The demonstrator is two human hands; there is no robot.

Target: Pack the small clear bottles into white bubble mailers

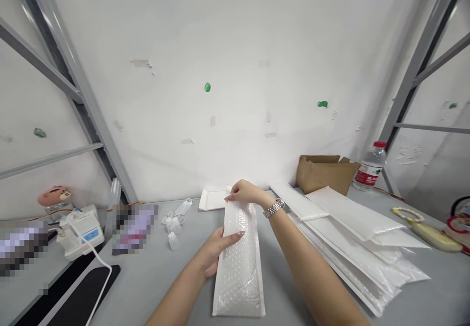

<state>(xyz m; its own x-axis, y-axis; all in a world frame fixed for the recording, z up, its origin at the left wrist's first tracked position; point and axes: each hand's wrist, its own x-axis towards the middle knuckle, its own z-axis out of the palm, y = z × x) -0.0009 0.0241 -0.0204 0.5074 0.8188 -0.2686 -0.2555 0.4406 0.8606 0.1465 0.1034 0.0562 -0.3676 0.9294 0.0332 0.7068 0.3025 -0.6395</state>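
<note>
Here, yr left hand [218,252] grasps the bubble mailer [240,272] at 6 o'clock by its 9 o'clock edge, prob to steady it while yr right hand [245,192] pinches its 12 o'clock end.

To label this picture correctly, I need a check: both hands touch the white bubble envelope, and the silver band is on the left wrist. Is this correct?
Not quite: the silver band is on the right wrist, not the left, as the head view shows. The left hand and right hand do both touch the white bubble envelope.
</note>
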